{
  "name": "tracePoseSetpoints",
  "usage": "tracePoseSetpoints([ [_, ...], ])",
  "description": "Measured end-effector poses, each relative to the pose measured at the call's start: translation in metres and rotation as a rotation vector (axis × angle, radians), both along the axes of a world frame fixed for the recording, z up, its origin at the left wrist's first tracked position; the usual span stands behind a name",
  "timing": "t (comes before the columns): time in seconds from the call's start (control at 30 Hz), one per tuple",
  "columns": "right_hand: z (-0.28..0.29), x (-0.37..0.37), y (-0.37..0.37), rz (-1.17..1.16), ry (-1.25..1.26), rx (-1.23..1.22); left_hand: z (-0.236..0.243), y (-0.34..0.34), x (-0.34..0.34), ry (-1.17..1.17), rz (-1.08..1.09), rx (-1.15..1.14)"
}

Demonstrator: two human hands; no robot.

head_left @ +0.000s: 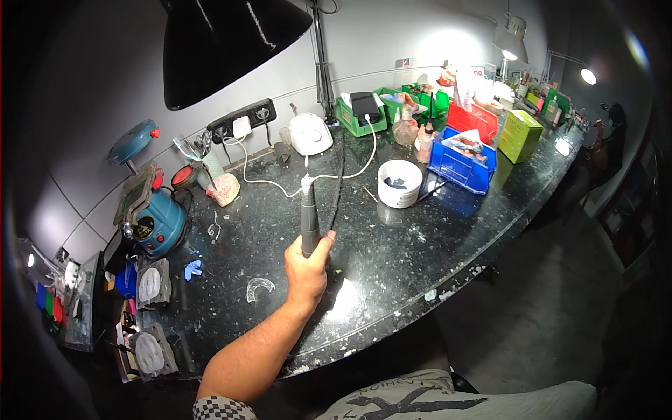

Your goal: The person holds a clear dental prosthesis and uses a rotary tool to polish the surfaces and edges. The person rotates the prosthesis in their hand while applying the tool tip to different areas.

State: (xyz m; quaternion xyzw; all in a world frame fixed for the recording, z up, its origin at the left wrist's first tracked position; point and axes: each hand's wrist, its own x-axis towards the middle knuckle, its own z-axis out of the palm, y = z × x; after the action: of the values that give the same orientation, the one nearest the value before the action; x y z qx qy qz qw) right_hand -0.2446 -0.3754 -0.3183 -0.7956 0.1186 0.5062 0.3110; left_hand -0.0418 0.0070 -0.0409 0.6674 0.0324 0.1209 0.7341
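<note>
My left hand [308,269] reaches in from the lower edge and is closed round a dark grey rotary handpiece [309,213]. The handpiece points away from me, its light metal tip near a white rounded device [310,134] at the back of the bench. A dark cord [340,185] runs from beside my hand toward the back wall. Left of my forearm, a clear horseshoe-shaped piece [260,288] lies on the dark speckled bench [238,245]. Farther left is a small blue piece [193,270]. My right hand is out of sight.
A white tub [400,183], a blue bin [462,162] and a green box [520,136] stand right. A teal machine [155,220] and grey mounts with pale discs [150,285] line the left. A black lamp shade [227,45] hangs above; a white cable [269,183] crosses the back.
</note>
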Motion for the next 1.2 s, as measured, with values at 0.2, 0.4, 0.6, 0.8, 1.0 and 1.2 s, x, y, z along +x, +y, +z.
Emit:
tracePoseSetpoints([
  [0.2,0.165,-0.005,-0.005,0.211,0.375,0.289,0.015,-0.012,-0.006,-0.361,0.024,0.336],
  [0.4,0.335,0.129,0.123,0.133,-0.285,0.953,0.059,0.021,-0.019,-1.228,0.056,1.219],
  [0.6,0.362,0.205,0.228,0.548,-0.177,1.196,0.097,0.047,-0.026,-1.226,0.166,1.425],
  [0.8,0.355,0.246,0.284,0.401,-0.091,1.455,0.1,0.097,-0.032,-0.789,0.528,1.229],
  [1.0,0.305,0.289,0.283,0.115,-0.446,1.618,0.062,0.06,-0.117,-0.676,0.131,0.854],
  [1.2,0.277,0.298,0.29,-0.034,-0.762,1.349,0.056,-0.046,-0.197,-0.763,-0.739,-0.32],
])
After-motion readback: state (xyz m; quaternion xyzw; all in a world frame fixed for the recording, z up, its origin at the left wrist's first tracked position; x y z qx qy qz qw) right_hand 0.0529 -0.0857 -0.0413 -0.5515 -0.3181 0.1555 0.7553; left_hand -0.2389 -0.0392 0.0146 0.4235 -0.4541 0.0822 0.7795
